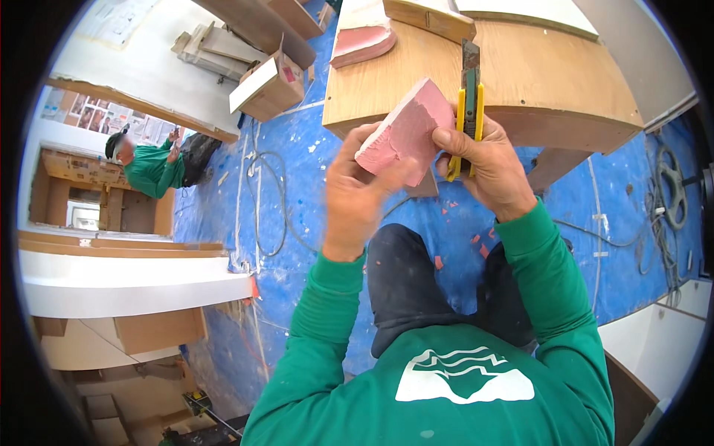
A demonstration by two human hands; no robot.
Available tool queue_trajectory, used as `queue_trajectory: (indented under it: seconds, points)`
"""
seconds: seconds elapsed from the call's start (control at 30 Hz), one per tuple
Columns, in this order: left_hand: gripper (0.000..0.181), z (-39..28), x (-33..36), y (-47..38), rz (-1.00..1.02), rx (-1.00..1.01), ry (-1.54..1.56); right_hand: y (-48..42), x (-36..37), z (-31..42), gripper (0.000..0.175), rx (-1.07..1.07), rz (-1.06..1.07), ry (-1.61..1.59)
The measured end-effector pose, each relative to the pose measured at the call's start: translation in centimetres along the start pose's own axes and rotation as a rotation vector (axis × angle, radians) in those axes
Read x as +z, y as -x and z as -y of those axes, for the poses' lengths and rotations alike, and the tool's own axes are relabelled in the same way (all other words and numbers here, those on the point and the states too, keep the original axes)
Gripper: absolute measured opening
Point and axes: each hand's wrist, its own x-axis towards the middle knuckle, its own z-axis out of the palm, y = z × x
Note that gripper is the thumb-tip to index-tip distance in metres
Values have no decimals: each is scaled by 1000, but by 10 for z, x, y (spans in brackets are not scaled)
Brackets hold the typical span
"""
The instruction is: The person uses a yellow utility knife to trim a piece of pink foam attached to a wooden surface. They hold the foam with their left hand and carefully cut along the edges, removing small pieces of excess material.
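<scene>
My left hand (354, 195), slightly blurred, grips the lower left edge of a pink foam-like piece (407, 131). The piece is tilted, with a pale strip along one long edge and a rough, carved face. In my right hand (493, 167) is a yellow and green utility knife (470, 108), its broad blade pointing away from me. The thumb of that hand also touches the right side of the pink piece. Both hands are just in front of a light wooden box-like bench (535, 72). Another pink piece (365, 47), with a rounded end, lies on the bench's left side.
A wooden block (429, 19) rests at the bench's back. Pink scraps (438, 262) are scattered on the blue floor sheeting (301, 223), where a cable (279, 167) loops. A cardboard box (273, 89) stands left of the bench. Farther left is another person (156, 164) in green.
</scene>
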Motion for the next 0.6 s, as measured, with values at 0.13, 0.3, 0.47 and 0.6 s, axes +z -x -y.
queue_trajectory:
  seconds: [0.13,0.3,0.47,0.6]
  points:
    - [39,20,13,5,-67,138,-297,-2,3,-8,47,-14,20,-66]
    - [43,27,-8,-7,-130,700,-734,0,16,-2,50,-76,-33,45]
    - [46,19,-19,-7,-159,755,-807,0,-1,1,51,-46,51,109]
    - [46,23,-23,-6,-156,761,-825,0,1,0,47,-20,59,122]
